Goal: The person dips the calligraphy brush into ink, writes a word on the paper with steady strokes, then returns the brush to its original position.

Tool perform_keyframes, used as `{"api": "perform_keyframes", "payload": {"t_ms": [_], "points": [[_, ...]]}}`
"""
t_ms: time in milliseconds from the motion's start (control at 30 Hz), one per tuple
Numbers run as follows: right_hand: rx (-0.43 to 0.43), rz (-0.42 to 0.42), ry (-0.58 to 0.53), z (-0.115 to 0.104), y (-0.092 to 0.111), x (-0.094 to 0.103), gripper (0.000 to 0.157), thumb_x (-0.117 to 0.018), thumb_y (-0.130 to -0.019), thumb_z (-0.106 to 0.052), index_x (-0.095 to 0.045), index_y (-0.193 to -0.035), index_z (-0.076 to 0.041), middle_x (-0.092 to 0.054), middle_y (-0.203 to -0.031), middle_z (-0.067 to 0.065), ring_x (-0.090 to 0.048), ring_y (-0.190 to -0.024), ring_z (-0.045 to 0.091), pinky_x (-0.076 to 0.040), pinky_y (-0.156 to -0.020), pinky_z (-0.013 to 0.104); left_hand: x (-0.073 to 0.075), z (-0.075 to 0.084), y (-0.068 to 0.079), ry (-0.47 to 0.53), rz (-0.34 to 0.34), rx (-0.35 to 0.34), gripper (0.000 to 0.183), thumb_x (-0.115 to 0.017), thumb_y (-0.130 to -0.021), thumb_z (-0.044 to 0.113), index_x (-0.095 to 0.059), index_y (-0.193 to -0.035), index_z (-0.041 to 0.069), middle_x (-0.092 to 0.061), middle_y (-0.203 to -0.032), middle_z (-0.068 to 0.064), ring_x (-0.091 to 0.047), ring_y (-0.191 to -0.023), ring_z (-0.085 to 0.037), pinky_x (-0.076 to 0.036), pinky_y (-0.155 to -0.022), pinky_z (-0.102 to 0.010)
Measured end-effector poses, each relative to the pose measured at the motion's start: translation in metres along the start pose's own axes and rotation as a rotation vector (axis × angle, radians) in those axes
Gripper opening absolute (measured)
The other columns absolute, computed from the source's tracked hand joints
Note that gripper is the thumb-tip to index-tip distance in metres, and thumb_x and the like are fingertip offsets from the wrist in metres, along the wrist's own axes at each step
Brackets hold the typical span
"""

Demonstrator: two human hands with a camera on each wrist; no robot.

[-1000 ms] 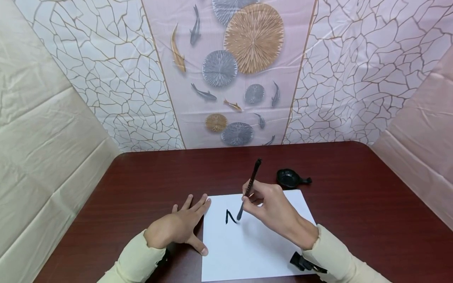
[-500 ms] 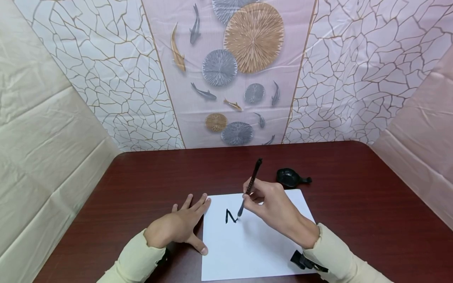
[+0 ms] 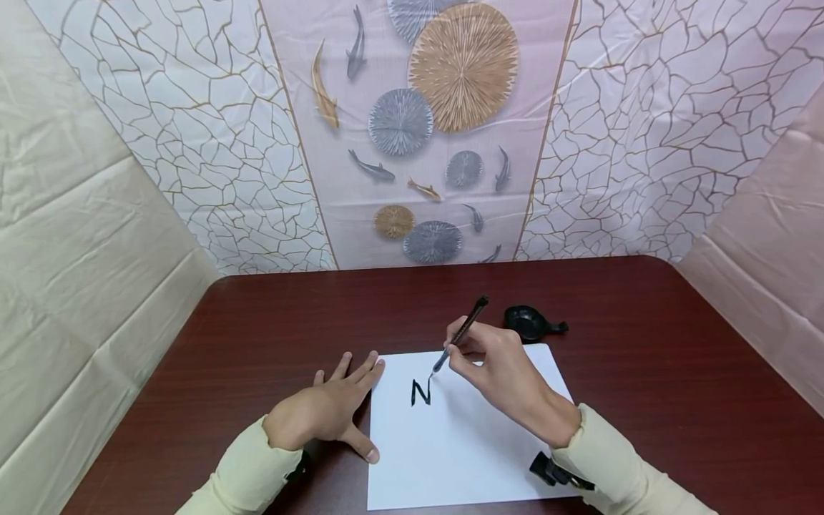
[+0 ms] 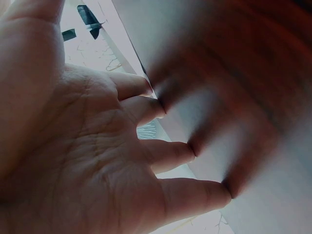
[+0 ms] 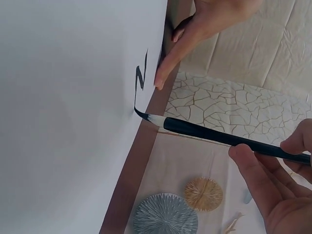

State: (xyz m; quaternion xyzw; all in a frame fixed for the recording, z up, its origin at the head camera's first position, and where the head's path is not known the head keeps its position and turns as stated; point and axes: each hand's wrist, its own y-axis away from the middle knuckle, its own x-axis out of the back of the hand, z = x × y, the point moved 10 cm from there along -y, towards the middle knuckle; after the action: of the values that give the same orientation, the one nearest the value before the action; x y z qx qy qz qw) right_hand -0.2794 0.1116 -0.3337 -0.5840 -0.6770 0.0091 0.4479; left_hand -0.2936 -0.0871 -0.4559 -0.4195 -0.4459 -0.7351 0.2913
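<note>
Dark red desk, white paper on it. Left hand is spread wide at the paper's 9 o'clock edge; only the left wrist cam gets its palm. Right hand pinches the brush, tip around the paper's 11. From the head cam it's slanted, handle toward 1, tip toward 7. Only the right wrist cam clearly shows pale, black-tipped bristles.
</note>
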Motion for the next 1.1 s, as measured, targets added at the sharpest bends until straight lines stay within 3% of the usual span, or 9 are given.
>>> {"api": "perform_keyframes", "payload": {"t_ms": [333,800,1100], "points": [[0.012,0.048,-0.034,-0.005,0.000,0.015,0.022,-0.071,-0.092,0.011,-0.070,-0.106,-0.005,-0.075,-0.102,0.006,-0.078,-0.094,0.020,-0.062,-0.081,0.028,-0.001,-0.001,-0.001,-0.002,-0.010,0.001,0.142,-0.094,-0.065,0.062,-0.010,-0.172,0.019,-0.002,-0.179,-0.002,0.002,-0.162,-0.043,-0.016,-0.119,-0.077],[0.059,0.144,0.024,-0.011,0.016,0.036,0.026,-0.076,-0.090,0.009,-0.072,-0.109,-0.008,-0.075,-0.102,-0.002,-0.077,-0.093,0.013,-0.062,-0.079,0.027,0.002,0.001,0.000,0.006,-0.018,0.002,0.142,-0.094,-0.066,0.061,-0.010,-0.172,0.018,-0.001,-0.179,-0.003,0.003,-0.162,-0.043,-0.016,-0.118,-0.078],[0.045,0.068,-0.039,-0.005,0.020,0.020,0.024,-0.073,-0.090,0.010,-0.070,-0.105,-0.009,-0.072,-0.104,0.001,-0.077,-0.093,0.015,-0.062,-0.080,0.025,0.000,0.001,0.000,0.019,-0.010,0.004,0.142,-0.095,-0.065,0.060,-0.011,-0.172,0.017,-0.003,-0.179,-0.004,0.002,-0.162,-0.044,-0.016,-0.117,-0.079]]}}
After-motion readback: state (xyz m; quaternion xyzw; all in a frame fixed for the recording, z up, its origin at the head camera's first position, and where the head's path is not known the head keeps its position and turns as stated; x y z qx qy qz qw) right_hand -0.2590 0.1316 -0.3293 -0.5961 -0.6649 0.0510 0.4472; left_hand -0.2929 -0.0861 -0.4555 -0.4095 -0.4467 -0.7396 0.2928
